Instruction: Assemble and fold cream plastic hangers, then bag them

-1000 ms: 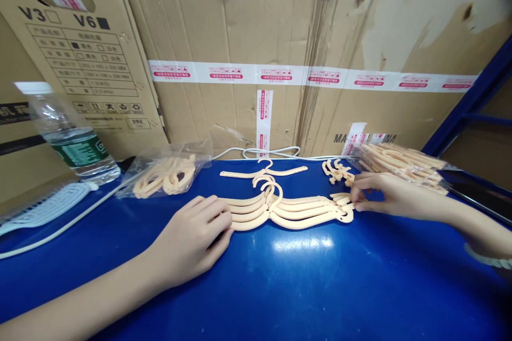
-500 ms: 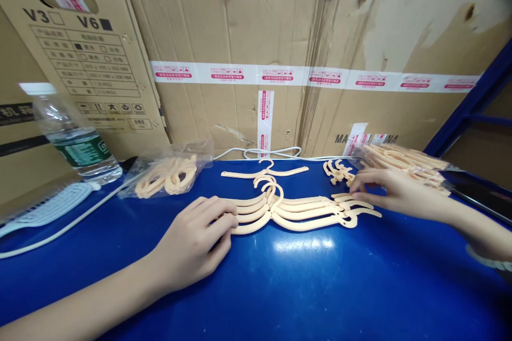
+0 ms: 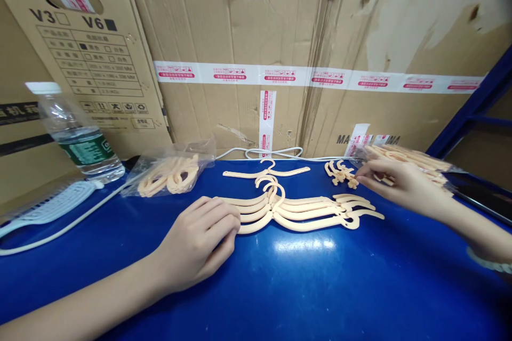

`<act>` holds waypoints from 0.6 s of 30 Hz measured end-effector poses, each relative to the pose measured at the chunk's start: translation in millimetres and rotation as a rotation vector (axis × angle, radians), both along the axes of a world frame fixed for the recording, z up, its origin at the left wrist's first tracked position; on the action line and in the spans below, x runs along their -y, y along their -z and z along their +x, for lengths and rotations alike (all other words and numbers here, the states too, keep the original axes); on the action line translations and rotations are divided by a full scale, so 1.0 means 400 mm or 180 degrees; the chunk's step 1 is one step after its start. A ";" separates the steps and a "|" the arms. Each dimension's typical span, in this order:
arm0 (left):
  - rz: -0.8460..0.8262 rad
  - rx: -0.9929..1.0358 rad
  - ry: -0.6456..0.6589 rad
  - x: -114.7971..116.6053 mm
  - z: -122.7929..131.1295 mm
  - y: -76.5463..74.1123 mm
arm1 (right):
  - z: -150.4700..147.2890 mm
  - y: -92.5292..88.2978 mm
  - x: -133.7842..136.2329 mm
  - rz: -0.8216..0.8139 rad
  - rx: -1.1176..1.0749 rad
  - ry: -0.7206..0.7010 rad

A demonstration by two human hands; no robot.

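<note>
A stack of several small peach plastic hangers lies on the blue table, and a single hanger lies just behind it. My left hand rests curled on the table, its fingertips pressing the stack's left ends. My right hand has its fingers drawn together at a little heap of peach hooks, close to a clear bag of hangers. What the right fingers pinch is too small to name.
Cardboard boxes wall off the back. At the left stand a water bottle, a pale comb-like piece, a white cable and a bag of peach hooks. A blue post and a dark flat object are at the right.
My right hand has let go of the stack's right ends and moved back and up to the small heap of hooks. The stack's right tips have fanned out. My left hand has stayed put.
</note>
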State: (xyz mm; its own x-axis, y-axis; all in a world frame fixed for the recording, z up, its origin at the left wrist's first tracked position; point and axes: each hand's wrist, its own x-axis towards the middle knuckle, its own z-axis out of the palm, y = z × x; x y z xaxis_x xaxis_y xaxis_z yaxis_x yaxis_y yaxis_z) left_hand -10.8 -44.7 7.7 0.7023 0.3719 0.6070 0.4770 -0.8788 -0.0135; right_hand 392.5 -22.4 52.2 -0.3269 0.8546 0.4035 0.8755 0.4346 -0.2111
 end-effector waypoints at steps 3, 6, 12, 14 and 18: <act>0.0101 0.0051 -0.0008 0.001 0.000 0.002 | -0.003 -0.002 0.002 0.0008 -0.0018 0.0045; 0.0175 0.0065 -0.0007 0.001 0.002 0.003 | -0.009 -0.007 0.004 0.0017 -0.0068 0.0062; 0.0268 0.0137 -0.0001 0.000 0.006 0.005 | -0.006 -0.002 -0.001 0.0161 -0.0045 0.0047; 0.0289 0.0199 0.0025 -0.002 0.004 0.007 | -0.001 0.004 -0.005 0.0275 -0.0057 0.0030; 0.0207 0.0369 0.0145 -0.001 0.000 0.008 | 0.003 0.009 -0.007 0.0389 -0.0004 0.0028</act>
State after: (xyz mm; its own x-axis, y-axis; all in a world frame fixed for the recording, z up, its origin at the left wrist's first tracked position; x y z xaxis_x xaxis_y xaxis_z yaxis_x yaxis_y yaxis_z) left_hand -10.8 -44.4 4.5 0.6413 0.2986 0.7068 0.4384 -0.8986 -0.0182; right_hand 393.8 -19.5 48.5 -0.3189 0.8018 0.5053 0.8792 0.4494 -0.1582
